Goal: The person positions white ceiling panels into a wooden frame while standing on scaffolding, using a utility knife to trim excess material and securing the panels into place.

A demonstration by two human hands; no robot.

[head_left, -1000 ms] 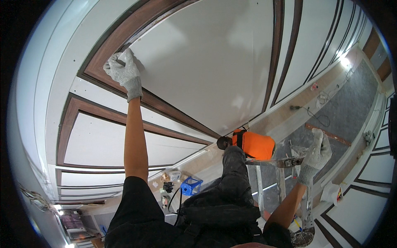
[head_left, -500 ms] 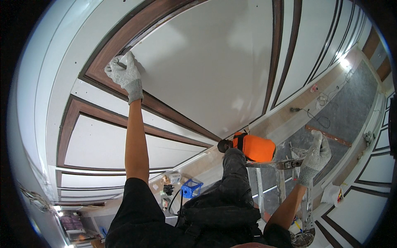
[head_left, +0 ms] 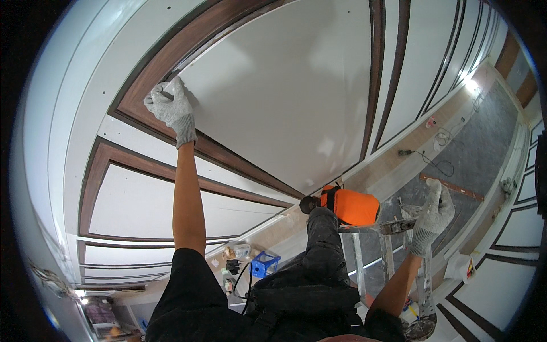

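Observation:
My left hand (head_left: 170, 108), in a grey knit glove, is raised to the inner edge of a dark brown wood-look frame (head_left: 205, 29) around a white wall panel (head_left: 273, 85). Its fingers are curled in a pinch against that edge; anything between them is hidden. My right hand (head_left: 433, 216), gloved alike, is out to the right above the top of an aluminium ladder (head_left: 358, 256), its fingers folded together; what they hold, if anything, I cannot make out. My dark-trousered leg (head_left: 322, 239) is on the ladder.
A co-worker in orange (head_left: 353, 205) with a dark head covering is low by the wall's foot below me. A blue plastic stool (head_left: 265, 264), small items and cables (head_left: 439, 165) lie along the skirting. A rusty strip (head_left: 456, 188) lies on the grey floor; more framed panels line both sides.
The whole view has shifted slightly downward, the frame's corner with it. My left hand stays at much the same spot on the frame's edge, and my right hand is curled as before.

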